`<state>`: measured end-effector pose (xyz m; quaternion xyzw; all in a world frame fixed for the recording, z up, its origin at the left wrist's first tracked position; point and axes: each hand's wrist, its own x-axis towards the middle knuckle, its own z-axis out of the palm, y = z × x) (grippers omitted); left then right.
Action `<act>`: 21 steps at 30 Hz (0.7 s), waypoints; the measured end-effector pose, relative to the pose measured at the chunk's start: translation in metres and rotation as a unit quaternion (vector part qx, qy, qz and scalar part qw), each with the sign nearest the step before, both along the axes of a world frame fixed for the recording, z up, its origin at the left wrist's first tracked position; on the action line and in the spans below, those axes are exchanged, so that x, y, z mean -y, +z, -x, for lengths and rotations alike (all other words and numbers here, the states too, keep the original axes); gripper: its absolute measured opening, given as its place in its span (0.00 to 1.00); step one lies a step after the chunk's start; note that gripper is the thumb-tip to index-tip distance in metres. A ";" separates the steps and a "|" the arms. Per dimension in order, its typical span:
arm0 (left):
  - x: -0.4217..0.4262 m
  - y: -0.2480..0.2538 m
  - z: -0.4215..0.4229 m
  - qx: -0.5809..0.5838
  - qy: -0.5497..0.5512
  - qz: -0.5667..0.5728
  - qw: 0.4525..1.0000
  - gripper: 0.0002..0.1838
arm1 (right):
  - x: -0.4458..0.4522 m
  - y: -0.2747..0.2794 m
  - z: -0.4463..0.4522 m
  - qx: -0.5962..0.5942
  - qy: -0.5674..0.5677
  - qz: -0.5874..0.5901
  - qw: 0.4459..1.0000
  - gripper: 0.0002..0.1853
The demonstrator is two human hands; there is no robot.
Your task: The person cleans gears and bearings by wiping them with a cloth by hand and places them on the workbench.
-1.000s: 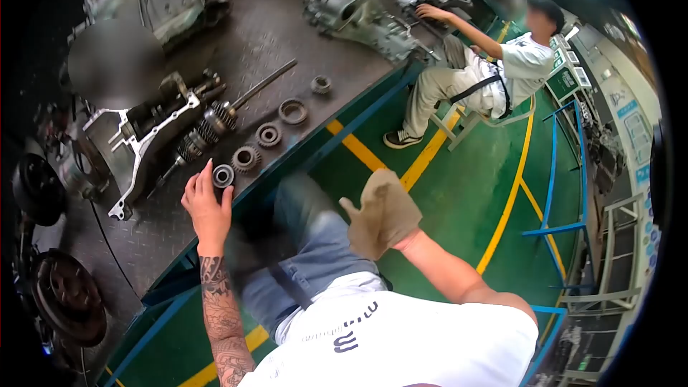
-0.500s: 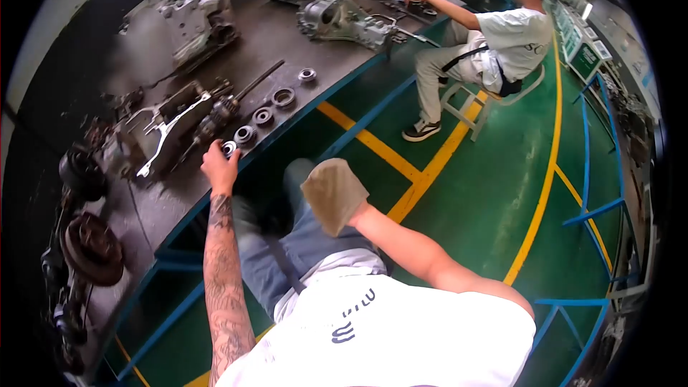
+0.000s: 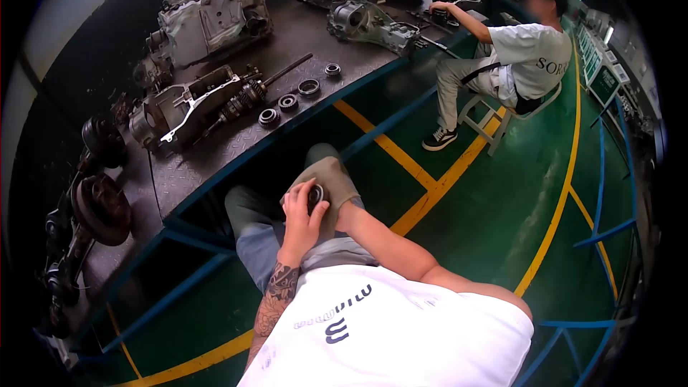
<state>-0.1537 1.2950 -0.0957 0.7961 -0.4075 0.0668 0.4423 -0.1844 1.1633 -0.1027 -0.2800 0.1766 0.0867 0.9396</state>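
Observation:
My left hand (image 3: pixel 302 215) is closed round a dark metal ring (image 3: pixel 315 196), held over my lap against a brown cloth (image 3: pixel 335 178). The cloth covers my right hand (image 3: pixel 334 204), whose fingers are hidden beneath it. On the bench, three ring-shaped parts, a near gear (image 3: pixel 269 117), a middle ring (image 3: pixel 288 102) and a wider ring (image 3: pixel 309 87), lie in a row with a small ring (image 3: pixel 332 69) beyond them. Beside the row rests a geared shaft (image 3: pixel 244 99) next to an opened metal housing (image 3: pixel 188 106).
A large gearbox casing (image 3: pixel 211 23) stands farther back on the bench (image 3: pixel 193 168). Another casing (image 3: pixel 369 25) is near the bench's far edge. A co-worker (image 3: pixel 527 57) sits on a stool at the right. A rusty drum (image 3: pixel 102 209) is at the left.
My left hand has lifted the nearest ring off the bench and brought it to the cloth at my lap. The cloth-covered right hand now meets it there. The view has shifted.

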 end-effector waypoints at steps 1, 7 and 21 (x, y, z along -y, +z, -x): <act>-0.002 0.002 0.010 0.036 0.010 -0.036 0.999 0.28 | -0.003 -0.006 -0.001 0.014 0.014 -0.064 0.998 0.34; -0.004 0.018 0.018 0.097 0.036 -0.053 0.993 0.32 | 0.003 -0.013 0.006 -0.043 0.024 0.113 0.992 0.35; -0.015 0.013 0.006 -0.164 -0.006 0.208 0.964 0.39 | -0.002 -0.051 0.001 0.087 -0.008 0.012 0.996 0.30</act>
